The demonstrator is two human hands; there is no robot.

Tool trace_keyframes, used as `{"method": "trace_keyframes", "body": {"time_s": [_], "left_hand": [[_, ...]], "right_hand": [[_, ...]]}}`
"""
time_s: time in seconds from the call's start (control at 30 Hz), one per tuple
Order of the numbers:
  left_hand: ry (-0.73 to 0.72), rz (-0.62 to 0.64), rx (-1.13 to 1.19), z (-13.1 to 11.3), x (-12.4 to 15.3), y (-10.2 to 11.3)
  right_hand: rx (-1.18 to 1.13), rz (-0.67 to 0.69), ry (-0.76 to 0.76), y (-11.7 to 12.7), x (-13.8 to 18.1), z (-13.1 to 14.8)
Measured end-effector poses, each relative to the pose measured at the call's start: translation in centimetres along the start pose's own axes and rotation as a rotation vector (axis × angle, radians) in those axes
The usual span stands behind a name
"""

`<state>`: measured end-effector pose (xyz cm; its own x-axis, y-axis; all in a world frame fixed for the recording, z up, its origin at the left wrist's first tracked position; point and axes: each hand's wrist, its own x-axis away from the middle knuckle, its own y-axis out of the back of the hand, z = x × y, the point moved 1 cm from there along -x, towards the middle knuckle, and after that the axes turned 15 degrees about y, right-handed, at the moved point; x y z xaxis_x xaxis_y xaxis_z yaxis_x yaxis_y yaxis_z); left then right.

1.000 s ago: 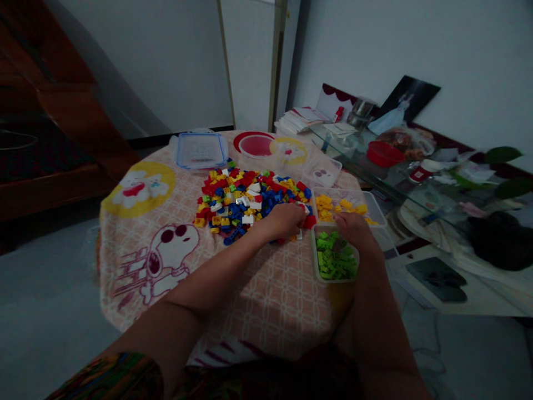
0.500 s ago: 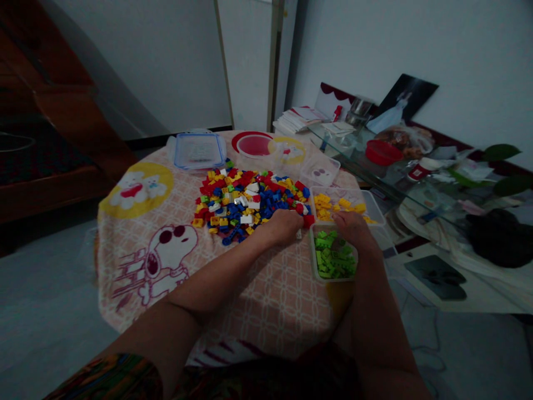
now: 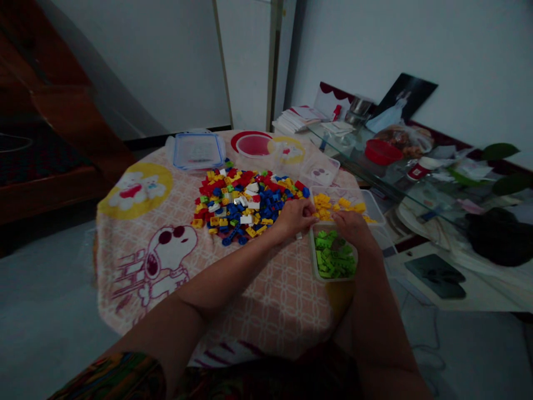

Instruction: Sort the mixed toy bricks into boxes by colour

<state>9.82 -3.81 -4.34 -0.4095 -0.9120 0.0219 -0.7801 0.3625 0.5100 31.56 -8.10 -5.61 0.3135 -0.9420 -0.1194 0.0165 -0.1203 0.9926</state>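
Note:
My left hand (image 3: 296, 216) is closed in a pinch at the right side of a mixed heap of toy building bricks (image 3: 239, 203). Its fingertips are at the left wall of a clear container of yellow bricks (image 3: 322, 204). Whatever they hold is too small and dark to make out. My right hand (image 3: 353, 226), fingers drawn together, is over the near edge of that container; its fingertips hide anything in them. Just below it stands a clear box (image 3: 313, 261) filled with green bricks (image 3: 333, 258).
At the table's far side are a blue-rimmed clear container (image 3: 199, 151), a pink-and-red bowl (image 3: 255, 145) and a clear lid or tray (image 3: 322, 171). A patterned cloth (image 3: 266, 300) covers the round table. To the right, a cluttered glass shelf (image 3: 375, 178) comes close.
My left hand has moved right, from the heap's edge to the left wall of the yellow bricks' container. My right hand has hardly moved.

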Motion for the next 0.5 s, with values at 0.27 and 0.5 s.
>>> {"method": "trace_keyframes", "body": {"time_s": [0.27, 0.5], "left_hand": [[-0.11, -0.007, 0.287, 0.4, -1.1, 1.9], [-0.081, -0.022, -0.423, -0.5, 1.2, 9.1]], "right_hand": [[-0.041, -0.01, 0.037, -0.1, 0.1, -0.5], [-0.088, 0.003, 0.034, 0.4, -0.1, -0.5]]}}
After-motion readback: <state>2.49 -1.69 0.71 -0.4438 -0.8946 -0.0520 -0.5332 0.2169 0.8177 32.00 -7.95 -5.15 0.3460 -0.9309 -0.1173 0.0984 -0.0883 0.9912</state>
